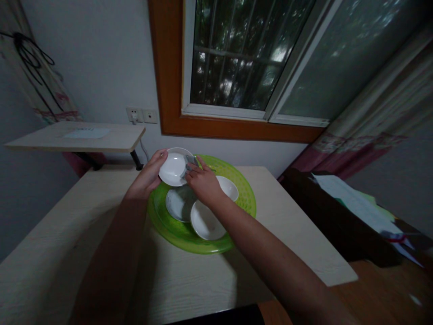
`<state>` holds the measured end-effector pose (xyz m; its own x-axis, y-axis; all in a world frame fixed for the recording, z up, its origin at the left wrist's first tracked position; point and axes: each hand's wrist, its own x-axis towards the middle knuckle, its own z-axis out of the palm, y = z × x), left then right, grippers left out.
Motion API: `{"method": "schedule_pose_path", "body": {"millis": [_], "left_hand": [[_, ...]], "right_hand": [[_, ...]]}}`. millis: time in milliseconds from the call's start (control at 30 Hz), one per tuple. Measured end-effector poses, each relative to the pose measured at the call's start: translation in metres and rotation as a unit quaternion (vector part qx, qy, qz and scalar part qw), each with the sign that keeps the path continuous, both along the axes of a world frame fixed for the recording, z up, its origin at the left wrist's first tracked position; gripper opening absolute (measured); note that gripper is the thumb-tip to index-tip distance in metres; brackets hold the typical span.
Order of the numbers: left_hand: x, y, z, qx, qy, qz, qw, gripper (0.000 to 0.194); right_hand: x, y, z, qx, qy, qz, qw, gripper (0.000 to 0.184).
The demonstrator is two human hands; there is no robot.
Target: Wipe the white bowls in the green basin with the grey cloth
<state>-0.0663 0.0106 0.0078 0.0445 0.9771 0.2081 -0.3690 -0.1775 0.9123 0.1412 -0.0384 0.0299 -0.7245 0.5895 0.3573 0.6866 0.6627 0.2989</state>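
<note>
My left hand (152, 171) grips the left rim of a white dish (174, 168), which is raised over a round green basin (241, 180) and tilted toward me. At the dish's right side, my right hand (203, 178) presses a grey cloth (191, 161) to the inner surface, its fingers bent over it. Below, inside the basin, lie a white plate (179, 205) and a white bowl (206, 223). Another white bowl (230, 187) sits behind my right wrist, partly hidden by it.
The basin rests on a pale wooden table (280, 225). A raised shelf (77, 135) with a paper on it stands at the back left, near wall sockets (142, 115). Behind is a barred window (243, 58); papers (355, 203) lie on a dark surface at right.
</note>
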Motion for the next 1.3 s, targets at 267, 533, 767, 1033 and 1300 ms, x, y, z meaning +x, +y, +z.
{"method": "schedule_pose_path", "body": {"millis": [267,533,767,1033,1300], "left_hand": [[0.003,-0.003,-0.002,0.015,0.031,-0.008,0.999,0.055],[0.003,-0.002,-0.004,0.022,0.037,0.002,0.999,0.053],[0.003,-0.001,-0.003,0.016,0.038,0.002,0.999,0.053],[0.005,-0.004,0.0,0.006,0.044,-0.001,0.999,0.055],[0.006,-0.007,0.002,0.017,0.051,-0.023,0.998,0.054]], "right_hand": [[-0.015,-0.007,-0.01,-0.09,0.006,0.065,0.994,0.042],[-0.013,-0.006,-0.007,-0.113,0.033,0.02,0.993,0.043],[-0.008,0.003,-0.01,-0.065,0.03,-0.017,0.997,0.033],[-0.009,0.006,-0.012,-0.092,-0.004,0.013,0.996,0.029],[-0.017,0.005,-0.009,-0.107,0.001,0.012,0.994,0.03]]}}
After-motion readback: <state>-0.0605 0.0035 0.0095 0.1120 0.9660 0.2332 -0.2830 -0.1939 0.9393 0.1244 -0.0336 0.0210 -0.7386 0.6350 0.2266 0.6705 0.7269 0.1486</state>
